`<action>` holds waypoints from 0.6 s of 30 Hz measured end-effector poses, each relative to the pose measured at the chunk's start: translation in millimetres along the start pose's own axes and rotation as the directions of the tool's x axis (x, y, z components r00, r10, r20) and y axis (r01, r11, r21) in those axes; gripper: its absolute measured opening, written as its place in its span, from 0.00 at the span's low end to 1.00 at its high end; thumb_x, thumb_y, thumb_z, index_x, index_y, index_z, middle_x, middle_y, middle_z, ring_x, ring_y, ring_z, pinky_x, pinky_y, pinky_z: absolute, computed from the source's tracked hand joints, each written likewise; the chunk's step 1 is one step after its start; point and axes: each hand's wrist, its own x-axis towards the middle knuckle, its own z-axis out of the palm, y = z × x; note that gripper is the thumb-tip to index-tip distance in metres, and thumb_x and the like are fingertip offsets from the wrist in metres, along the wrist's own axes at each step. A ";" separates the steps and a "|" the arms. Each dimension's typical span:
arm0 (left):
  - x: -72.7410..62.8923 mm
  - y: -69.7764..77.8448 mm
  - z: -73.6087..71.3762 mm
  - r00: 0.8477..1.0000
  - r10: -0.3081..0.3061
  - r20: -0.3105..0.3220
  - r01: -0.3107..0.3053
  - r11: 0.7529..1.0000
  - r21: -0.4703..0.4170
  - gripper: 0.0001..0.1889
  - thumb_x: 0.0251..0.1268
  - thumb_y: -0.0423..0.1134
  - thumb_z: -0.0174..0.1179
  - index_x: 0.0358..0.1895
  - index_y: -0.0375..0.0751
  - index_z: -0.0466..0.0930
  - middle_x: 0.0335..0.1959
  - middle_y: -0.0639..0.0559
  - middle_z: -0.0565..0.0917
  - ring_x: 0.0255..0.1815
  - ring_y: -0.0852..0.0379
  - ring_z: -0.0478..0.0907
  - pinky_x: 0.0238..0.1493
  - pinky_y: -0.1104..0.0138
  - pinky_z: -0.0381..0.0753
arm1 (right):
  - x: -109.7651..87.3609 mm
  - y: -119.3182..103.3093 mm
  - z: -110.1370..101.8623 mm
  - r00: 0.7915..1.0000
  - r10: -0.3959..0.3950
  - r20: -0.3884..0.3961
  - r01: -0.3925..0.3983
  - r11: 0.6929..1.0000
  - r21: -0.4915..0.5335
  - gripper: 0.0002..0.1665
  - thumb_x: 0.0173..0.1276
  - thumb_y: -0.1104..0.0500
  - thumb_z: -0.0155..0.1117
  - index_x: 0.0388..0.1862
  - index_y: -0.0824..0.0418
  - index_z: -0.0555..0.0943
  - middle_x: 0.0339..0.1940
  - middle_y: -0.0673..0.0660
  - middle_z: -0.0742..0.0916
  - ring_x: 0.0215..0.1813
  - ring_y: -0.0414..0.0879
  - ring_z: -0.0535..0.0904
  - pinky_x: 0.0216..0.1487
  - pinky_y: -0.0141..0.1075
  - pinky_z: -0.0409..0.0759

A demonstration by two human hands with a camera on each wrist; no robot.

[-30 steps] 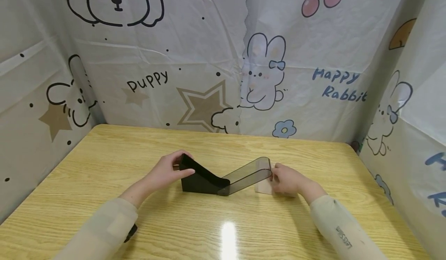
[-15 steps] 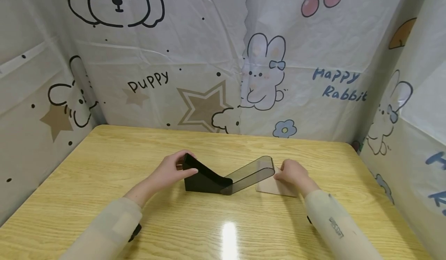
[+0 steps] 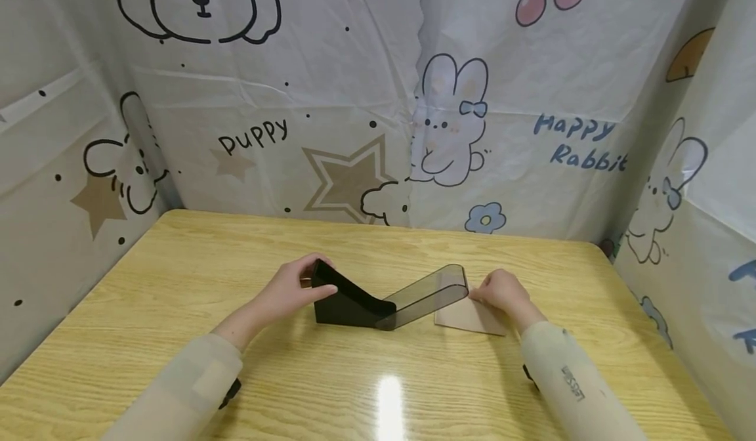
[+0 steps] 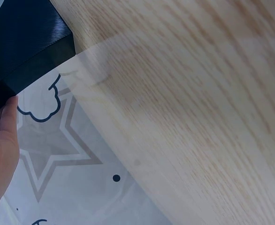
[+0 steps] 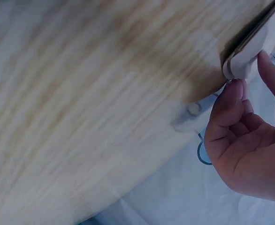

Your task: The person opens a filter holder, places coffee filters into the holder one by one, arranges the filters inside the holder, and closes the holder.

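Observation:
A black box (image 3: pixel 342 310) with sloping sides stands on the table, its smoky see-through lid (image 3: pixel 422 300) swung out to the right. My left hand (image 3: pixel 288 293) grips the tall end of the box, thumb on the near side and fingers behind. In the left wrist view the fingers lie against the edge of the ribbed black box (image 4: pixel 32 42). A flat beige piece (image 3: pixel 475 319) lies to the right, partly behind the lid. My right hand (image 3: pixel 502 290) pinches its upper edge; in the right wrist view the fingertips are at the curved end of the beige piece (image 5: pixel 250 49).
The wooden table (image 3: pixel 319 375) extends around both hands. Patterned white sheets (image 3: pixel 283 86) hang behind it and along both sides. A dark band (image 3: pixel 230 394) shows under the left sleeve.
My right hand has drawn back from the lid's end to the beige piece's upper edge, uncovering more of that piece. The box and left hand have shifted slightly right in the view.

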 end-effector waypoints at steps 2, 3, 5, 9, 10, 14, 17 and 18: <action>-0.2 0.6 -0.1 1.000 -0.003 0.001 0.003 1.000 0.005 0.19 0.61 0.42 0.63 0.53 0.39 0.72 0.45 0.46 0.81 0.50 0.48 0.79 0.50 0.57 0.79 | 0.9 0.8 0.3 1.000 -0.006 0.016 0.006 1.000 0.030 0.22 0.58 0.53 0.67 0.10 0.55 0.69 0.10 0.46 0.67 0.17 0.39 0.62 0.21 0.31 0.62; -0.3 1.0 -0.1 1.000 -0.005 0.002 0.005 1.000 0.005 0.20 0.61 0.42 0.63 0.53 0.39 0.72 0.45 0.46 0.81 0.50 0.48 0.79 0.49 0.57 0.79 | 1.2 1.2 0.4 1.000 -0.008 0.021 0.007 0.999 0.043 0.23 0.58 0.54 0.67 0.10 0.55 0.68 0.09 0.46 0.67 0.16 0.39 0.61 0.21 0.31 0.61; -0.1 1.3 0.2 1.000 -0.007 0.004 0.007 1.000 0.009 0.20 0.61 0.42 0.63 0.53 0.39 0.72 0.45 0.46 0.81 0.50 0.48 0.79 0.49 0.58 0.79 | 1.0 1.4 0.6 1.000 -0.011 0.019 0.010 0.998 0.058 0.23 0.57 0.56 0.67 0.09 0.55 0.68 0.09 0.46 0.67 0.16 0.39 0.61 0.20 0.30 0.61; 0.2 1.2 0.6 1.000 -0.016 0.010 0.016 1.000 0.011 0.20 0.61 0.42 0.63 0.54 0.39 0.72 0.45 0.46 0.81 0.50 0.48 0.79 0.49 0.58 0.79 | -0.8 0.3 0.0 1.000 -0.016 -0.020 0.016 1.000 0.023 0.19 0.58 0.56 0.67 0.12 0.57 0.72 0.12 0.47 0.71 0.18 0.40 0.65 0.21 0.31 0.63; 0.3 0.9 0.7 1.000 -0.019 0.009 0.019 1.000 0.014 0.20 0.61 0.43 0.63 0.54 0.40 0.72 0.44 0.46 0.80 0.50 0.48 0.79 0.49 0.57 0.79 | -1.6 -0.5 -0.4 0.999 -0.014 -0.031 0.014 1.000 0.008 0.18 0.58 0.56 0.67 0.13 0.58 0.73 0.13 0.47 0.73 0.20 0.40 0.67 0.22 0.31 0.64; 0.0 0.0 0.5 1.000 -0.027 0.005 0.027 0.999 0.017 0.19 0.61 0.43 0.63 0.53 0.42 0.72 0.45 0.46 0.81 0.51 0.48 0.79 0.50 0.57 0.79 | -2.8 -3.3 -1.7 0.999 -0.013 -0.049 0.011 0.999 -0.044 0.18 0.60 0.54 0.66 0.15 0.58 0.75 0.17 0.48 0.75 0.23 0.42 0.69 0.23 0.33 0.64; -0.3 0.1 0.1 1.000 -0.024 0.001 0.024 1.000 0.015 0.19 0.61 0.42 0.63 0.54 0.41 0.72 0.45 0.46 0.81 0.51 0.48 0.79 0.50 0.56 0.79 | -3.3 -5.2 -3.2 0.998 -0.025 -0.056 0.022 0.998 -0.061 0.17 0.62 0.54 0.64 0.16 0.58 0.76 0.19 0.49 0.77 0.25 0.42 0.70 0.25 0.33 0.64; -0.4 0.3 0.1 1.000 -0.022 0.001 0.022 1.000 0.014 0.19 0.61 0.42 0.63 0.54 0.41 0.72 0.45 0.46 0.81 0.51 0.48 0.79 0.50 0.56 0.79 | -3.3 -5.1 -3.6 0.998 -0.030 -0.062 0.026 0.998 -0.063 0.15 0.62 0.54 0.64 0.18 0.58 0.77 0.21 0.50 0.79 0.26 0.42 0.71 0.25 0.33 0.65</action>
